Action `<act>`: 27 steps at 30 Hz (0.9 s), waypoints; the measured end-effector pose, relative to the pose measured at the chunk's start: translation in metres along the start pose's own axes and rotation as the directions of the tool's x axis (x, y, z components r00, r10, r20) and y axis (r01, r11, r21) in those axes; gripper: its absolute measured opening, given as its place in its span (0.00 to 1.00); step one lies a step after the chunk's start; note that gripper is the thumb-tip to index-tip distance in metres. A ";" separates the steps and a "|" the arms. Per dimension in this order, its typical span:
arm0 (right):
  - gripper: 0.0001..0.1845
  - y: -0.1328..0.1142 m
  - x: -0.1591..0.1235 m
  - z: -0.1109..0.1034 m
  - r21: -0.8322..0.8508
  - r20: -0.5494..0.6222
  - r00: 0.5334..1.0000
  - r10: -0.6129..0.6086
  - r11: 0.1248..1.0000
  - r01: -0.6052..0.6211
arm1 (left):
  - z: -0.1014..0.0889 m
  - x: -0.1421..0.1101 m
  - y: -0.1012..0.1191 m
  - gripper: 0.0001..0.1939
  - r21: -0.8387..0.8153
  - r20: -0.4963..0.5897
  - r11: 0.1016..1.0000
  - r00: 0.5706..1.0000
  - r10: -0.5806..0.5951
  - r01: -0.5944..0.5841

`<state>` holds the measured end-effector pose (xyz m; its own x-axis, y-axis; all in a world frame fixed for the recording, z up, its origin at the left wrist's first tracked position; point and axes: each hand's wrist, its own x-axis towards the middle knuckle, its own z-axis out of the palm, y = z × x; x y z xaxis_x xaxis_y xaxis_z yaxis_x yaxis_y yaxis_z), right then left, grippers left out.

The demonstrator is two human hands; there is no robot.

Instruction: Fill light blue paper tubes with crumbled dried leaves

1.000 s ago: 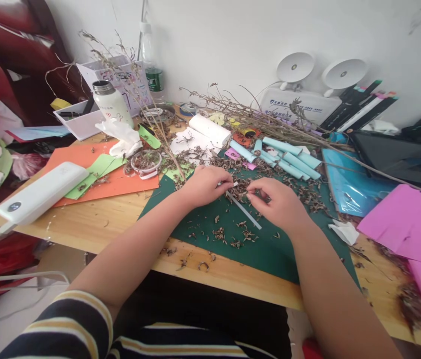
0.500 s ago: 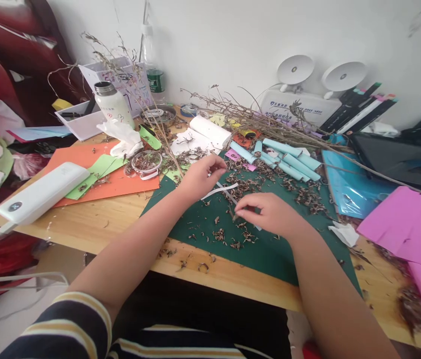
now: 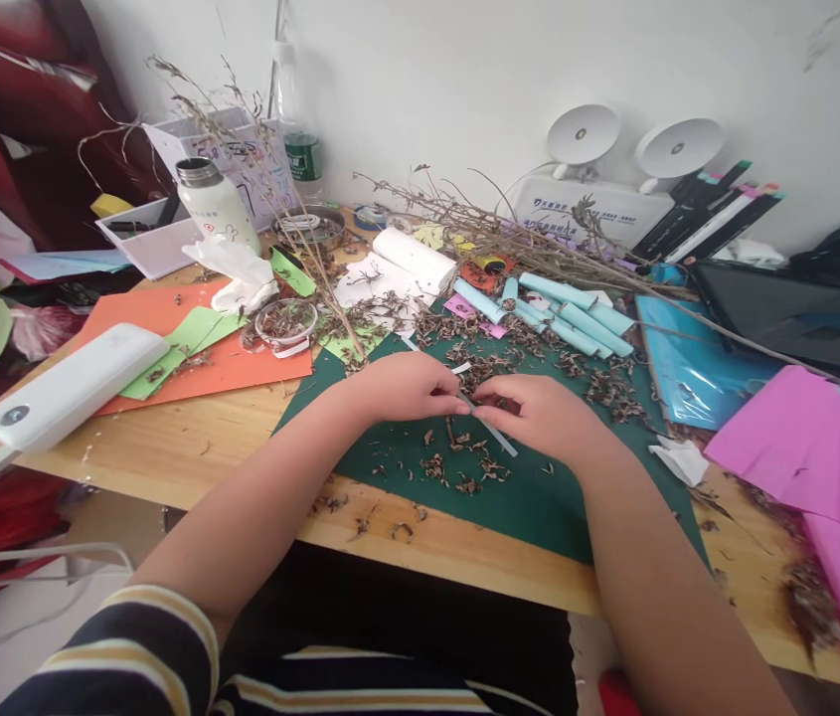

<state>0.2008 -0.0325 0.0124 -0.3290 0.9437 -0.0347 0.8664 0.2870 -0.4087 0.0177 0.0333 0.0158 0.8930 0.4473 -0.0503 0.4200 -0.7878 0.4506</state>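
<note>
My left hand [image 3: 420, 388] and my right hand [image 3: 531, 410] meet almost fingertip to fingertip above a dark green sheet [image 3: 531, 507]. Both are pinched on a narrow pale paper strip [image 3: 498, 436], whose lower end sticks out below the right fingers. Another white end shows above the left hand; whether it belongs to the same strip I cannot tell. Crumbled dried leaves [image 3: 483, 467] lie scattered on the green sheet under and around the hands. Pale blue paper rolls [image 3: 576, 313] are heaped just beyond the right hand.
Dry stalks [image 3: 494, 234] stretch along the wall in front of a white router [image 3: 590, 204]. To the left stand an uncapped white bottle [image 3: 215, 204] and a power bank [image 3: 77, 383] on orange paper [image 3: 262, 368]. Pink paper [image 3: 792, 438] and a blue packet [image 3: 692, 383] lie right.
My left hand has moved down and right to pinch the strip close to my right fingers. The right hand has stayed nearly in place. The view has shifted slightly.
</note>
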 end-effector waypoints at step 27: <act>0.10 -0.001 -0.001 0.003 -0.088 0.070 0.987 -0.145 0.985 0.151 | -0.004 -0.006 -0.002 0.23 -0.050 -0.063 0.988 0.986 -0.152 0.149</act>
<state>0.1988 -0.0348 0.0100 -0.4765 0.8783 -0.0391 0.8365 0.4393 -0.3275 0.0107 0.0334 0.0188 0.8070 0.5873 -0.0616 0.5394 -0.6905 0.4819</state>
